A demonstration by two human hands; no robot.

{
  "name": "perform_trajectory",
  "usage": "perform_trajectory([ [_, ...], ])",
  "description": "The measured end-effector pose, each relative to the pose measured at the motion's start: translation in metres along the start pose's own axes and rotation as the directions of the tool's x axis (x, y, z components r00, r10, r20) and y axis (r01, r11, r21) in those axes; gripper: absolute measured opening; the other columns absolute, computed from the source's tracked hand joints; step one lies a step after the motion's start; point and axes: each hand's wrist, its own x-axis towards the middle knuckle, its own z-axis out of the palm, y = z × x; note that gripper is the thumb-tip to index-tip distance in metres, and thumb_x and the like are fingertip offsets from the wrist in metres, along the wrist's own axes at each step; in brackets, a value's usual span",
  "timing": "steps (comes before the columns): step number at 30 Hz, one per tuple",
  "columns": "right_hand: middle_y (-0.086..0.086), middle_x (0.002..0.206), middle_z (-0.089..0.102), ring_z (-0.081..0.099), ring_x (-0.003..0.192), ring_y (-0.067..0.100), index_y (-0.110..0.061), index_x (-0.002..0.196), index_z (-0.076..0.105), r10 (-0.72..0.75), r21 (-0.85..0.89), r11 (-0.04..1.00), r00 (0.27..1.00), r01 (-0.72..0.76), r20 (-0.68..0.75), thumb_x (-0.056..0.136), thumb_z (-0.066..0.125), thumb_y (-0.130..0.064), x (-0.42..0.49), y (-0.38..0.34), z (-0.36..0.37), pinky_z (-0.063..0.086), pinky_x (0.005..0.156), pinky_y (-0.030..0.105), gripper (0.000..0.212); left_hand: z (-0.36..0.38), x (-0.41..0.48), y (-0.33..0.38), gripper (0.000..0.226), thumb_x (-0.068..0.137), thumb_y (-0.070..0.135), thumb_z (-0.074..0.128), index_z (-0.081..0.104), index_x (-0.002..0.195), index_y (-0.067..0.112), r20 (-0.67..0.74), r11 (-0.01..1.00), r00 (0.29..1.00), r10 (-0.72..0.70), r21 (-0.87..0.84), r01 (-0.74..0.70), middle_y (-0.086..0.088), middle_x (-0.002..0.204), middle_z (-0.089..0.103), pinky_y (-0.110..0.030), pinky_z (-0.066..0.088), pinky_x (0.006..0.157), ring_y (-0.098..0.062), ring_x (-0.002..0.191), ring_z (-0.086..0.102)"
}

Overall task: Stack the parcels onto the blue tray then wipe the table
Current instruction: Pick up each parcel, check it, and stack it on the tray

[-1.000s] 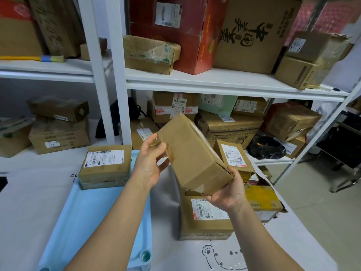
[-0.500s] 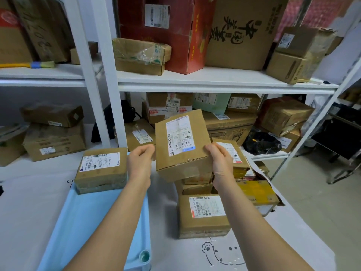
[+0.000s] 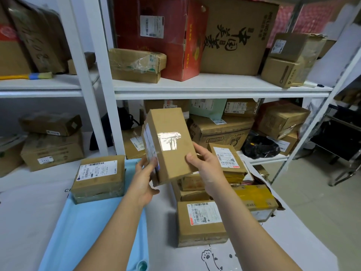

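A brown parcel [image 3: 170,145] is held in the air above the blue tray's [image 3: 88,231] far right corner. It is tilted on end, its taped broad face toward the camera and its labelled narrow side turned toward the tray. The left hand [image 3: 144,180] grips that labelled side near the lower edge, its fingers [image 3: 151,163] curled onto the label. The right hand [image 3: 207,169] clasps the opposite long edge, thumb on the front face and the other fingers wrapped behind. The tray lies on the white-covered desk [image 3: 23,222]. One labelled parcel [image 3: 99,177] sits flat at the tray's far end, toward its left side. From that parcel to the near rim the tray floor shows bare blue, crossed only by the left forearm. Right of the tray runs a narrow strip of bare desk cover, then a low pile of parcels [image 3: 201,222] with a yellow-taped one [image 3: 254,196] on its outer side. The right forearm passes over this pile. Beyond the tray's far rim stands a white shelf rack [image 3: 214,85], one upright post [image 3: 109,114] close behind that rim. The lower shelf there is packed with boxes close behind the held parcel's top edge.
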Motion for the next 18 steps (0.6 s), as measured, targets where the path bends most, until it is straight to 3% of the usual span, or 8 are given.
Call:
perform_trajectory([
  [2,-0.003,0.127,0.054,0.05,0.118,0.02,-0.035,0.121,0.059,0.019,-0.013,1.0,0.999,-0.018,0.046,0.089,0.063,-0.02,-0.002,-0.002,-0.003,0.043,0.101,0.046,0.036,-0.003,-0.001,-0.001,0.054,0.09,0.038,0.057,0.036,0.14,0.037,0.055,1.0,0.998,0.012,0.012,-0.013,0.001,0.142,0.044,-0.064,0.032,0.098,-0.027,0.129,0.04],
  [4,-0.003,0.124,0.055,0.052,0.116,0.02,-0.036,0.117,0.061,0.019,-0.022,1.0,0.998,-0.018,0.066,0.089,0.063,-0.017,-0.003,-0.002,-0.005,0.044,0.101,0.048,0.033,-0.004,-0.002,-0.001,0.047,0.091,0.037,0.054,0.042,0.137,0.036,0.092,0.999,0.995,0.031,0.019,-0.033,0.0,0.133,0.051,-0.055,0.041,0.082,-0.025,0.118,0.046],
  [7,-0.003,0.123,0.057,0.053,0.113,0.017,-0.039,0.11,0.064,0.007,-0.035,0.999,0.997,-0.005,0.079,0.089,0.063,-0.011,-0.006,0.002,-0.006,0.047,0.097,0.046,0.035,0.0,-0.005,-0.003,0.032,0.095,0.031,0.051,0.052,0.126,0.034,0.107,0.998,0.993,0.058,0.025,-0.061,0.002,0.109,0.062,-0.043,0.043,0.069,-0.021,0.103,0.051],
  [11,-0.011,0.12,0.062,0.055,0.114,0.013,-0.027,0.101,0.065,-0.01,-0.082,0.996,0.998,0.016,0.066,0.084,0.062,0.005,-0.005,0.011,-0.009,0.047,0.094,0.04,0.037,0.005,-0.003,-0.005,0.032,0.099,0.014,0.041,0.056,0.123,0.03,0.071,0.994,0.992,0.101,0.023,-0.103,0.005,0.092,0.067,-0.046,0.048,0.078,-0.014,0.092,0.058],
  [14,-0.021,0.118,0.06,0.054,0.109,0.006,-0.021,0.089,0.062,0.006,-0.126,0.992,0.999,-0.001,0.033,0.081,0.06,0.015,-0.004,0.015,-0.008,0.045,0.092,0.036,0.036,0.008,-0.003,-0.002,0.023,0.097,0.038,0.046,0.066,0.105,0.029,0.041,0.997,0.996,0.074,-0.031,-0.073,0.009,0.087,0.073,-0.054,0.047,0.089,-0.015,0.096,0.061],
  [18,-0.014,0.122,0.063,0.055,0.112,0.009,-0.015,0.084,0.063,0.024,-0.137,0.99,0.999,-0.018,0.042,0.082,0.059,0.015,-0.004,0.02,-0.009,0.048,0.095,0.036,0.03,0.008,-0.003,-0.003,0.039,0.093,0.058,0.034,0.064,0.103,0.034,0.045,0.995,0.997,0.063,-0.083,-0.059,0.007,0.11,0.067,-0.058,0.042,0.096,-0.014,0.108,0.057],
])
